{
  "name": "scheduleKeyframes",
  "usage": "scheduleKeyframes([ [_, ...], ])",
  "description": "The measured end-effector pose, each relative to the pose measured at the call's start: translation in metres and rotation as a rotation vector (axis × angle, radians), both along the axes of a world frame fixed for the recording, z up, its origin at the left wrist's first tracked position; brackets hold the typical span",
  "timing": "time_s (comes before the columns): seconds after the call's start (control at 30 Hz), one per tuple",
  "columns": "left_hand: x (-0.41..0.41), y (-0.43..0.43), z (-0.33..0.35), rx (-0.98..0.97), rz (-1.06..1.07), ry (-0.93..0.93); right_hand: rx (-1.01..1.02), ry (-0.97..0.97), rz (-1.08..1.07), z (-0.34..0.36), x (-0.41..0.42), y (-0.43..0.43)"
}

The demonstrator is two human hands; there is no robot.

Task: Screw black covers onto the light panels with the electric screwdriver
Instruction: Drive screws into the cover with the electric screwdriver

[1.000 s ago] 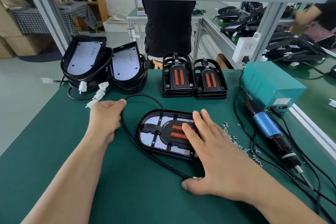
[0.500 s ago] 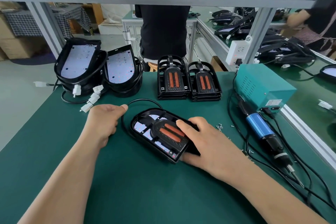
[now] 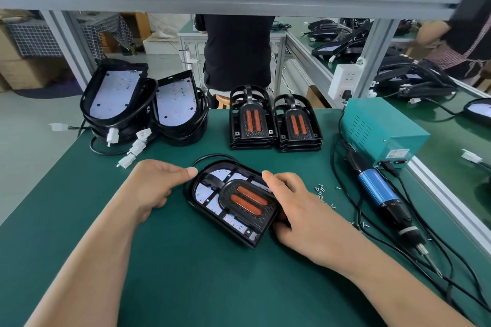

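A light panel point(image 3: 206, 191) lies on the green mat in the middle, with a black cover point(image 3: 245, 202) bearing two orange strips laid on it. My left hand point(image 3: 156, 183) grips the panel's rounded far-left end, thumb on the rim. My right hand point(image 3: 297, 207) curls round the panel's right edge, fingers under it and forefinger on top. The blue electric screwdriver point(image 3: 382, 196) lies untouched on the mat to the right. Loose screws point(image 3: 320, 191) are scattered beside my right hand.
Two stacks of bare light panels point(image 3: 170, 106) with white plugs stand at the back left. Two stacks of black covers point(image 3: 251, 119) stand at the back middle. A teal power box point(image 3: 382, 127) sits at the right with black cables trailing. A person stands beyond the table.
The panel with its cover has been turned from lying across to a slant. My right hand went from flat on the cover to gripping the panel's right edge.
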State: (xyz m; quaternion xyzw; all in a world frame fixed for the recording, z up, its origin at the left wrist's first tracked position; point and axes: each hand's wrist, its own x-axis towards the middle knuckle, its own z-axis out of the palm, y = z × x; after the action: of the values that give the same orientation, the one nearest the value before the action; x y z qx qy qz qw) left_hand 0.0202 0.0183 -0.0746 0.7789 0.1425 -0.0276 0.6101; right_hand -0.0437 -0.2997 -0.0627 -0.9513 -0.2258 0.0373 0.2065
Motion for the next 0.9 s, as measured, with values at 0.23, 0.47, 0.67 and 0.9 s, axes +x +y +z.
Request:
scheduleKeyframes([
  [0.23,-0.005,-0.009,0.006,0.08,-0.051,-0.055,0.044,-0.024,-0.131,-0.005,-0.006,0.005],
  [0.47,-0.004,-0.008,0.0,0.061,-0.198,0.042,-0.14,-0.111,-0.185,0.005,-0.002,0.003],
  [0.67,-0.001,-0.009,-0.003,0.051,-0.124,0.002,-0.302,-0.213,-0.161,0.003,-0.001,-0.002],
  [0.9,-0.002,-0.017,-0.001,0.057,-0.026,-0.088,0.34,0.134,-0.225,-0.008,0.007,-0.012],
])
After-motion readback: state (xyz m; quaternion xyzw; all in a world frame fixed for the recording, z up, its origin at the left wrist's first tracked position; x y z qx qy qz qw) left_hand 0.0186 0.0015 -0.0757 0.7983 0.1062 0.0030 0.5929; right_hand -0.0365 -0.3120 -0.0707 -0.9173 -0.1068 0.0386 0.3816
